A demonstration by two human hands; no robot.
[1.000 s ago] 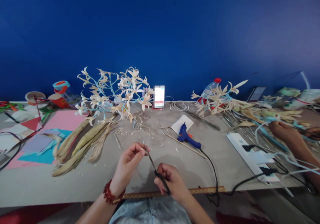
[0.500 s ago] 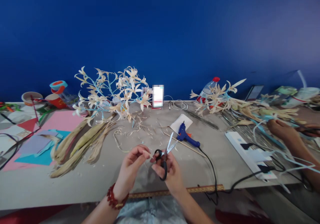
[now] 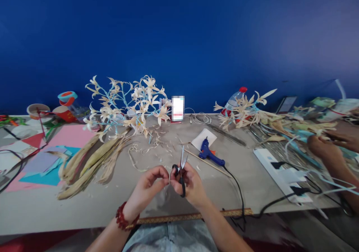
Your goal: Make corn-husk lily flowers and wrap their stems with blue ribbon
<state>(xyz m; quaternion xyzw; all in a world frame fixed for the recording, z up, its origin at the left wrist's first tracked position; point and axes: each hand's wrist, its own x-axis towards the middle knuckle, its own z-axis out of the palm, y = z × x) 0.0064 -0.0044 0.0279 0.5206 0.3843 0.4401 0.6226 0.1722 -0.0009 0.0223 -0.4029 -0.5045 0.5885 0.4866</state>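
My right hand [image 3: 188, 184] grips black-handled scissors [image 3: 181, 169] with the blades pointing up and away, slightly parted. My left hand [image 3: 149, 186] is curled beside it, fingertips pinched together right against the right hand's fingers; whatever it pinches is too small to make out. A red bead bracelet [image 3: 122, 217] sits on my left wrist. Both hands hover over the grey table [image 3: 84, 207] near its front edge.
A spray of pale husk flowers on blue stems [image 3: 131, 104] and dried husk leaves [image 3: 89, 162] lie left of centre. A blue glue gun [image 3: 209, 154] with a black cord lies right of the hands. A white power strip [image 3: 283, 175], coloured paper [image 3: 50, 158], and another person's hands [image 3: 322, 149] are nearby.
The scissors swung from pointing down-left toward my left hand to blades pointing upward. My two hands came together, fingertips meeting.
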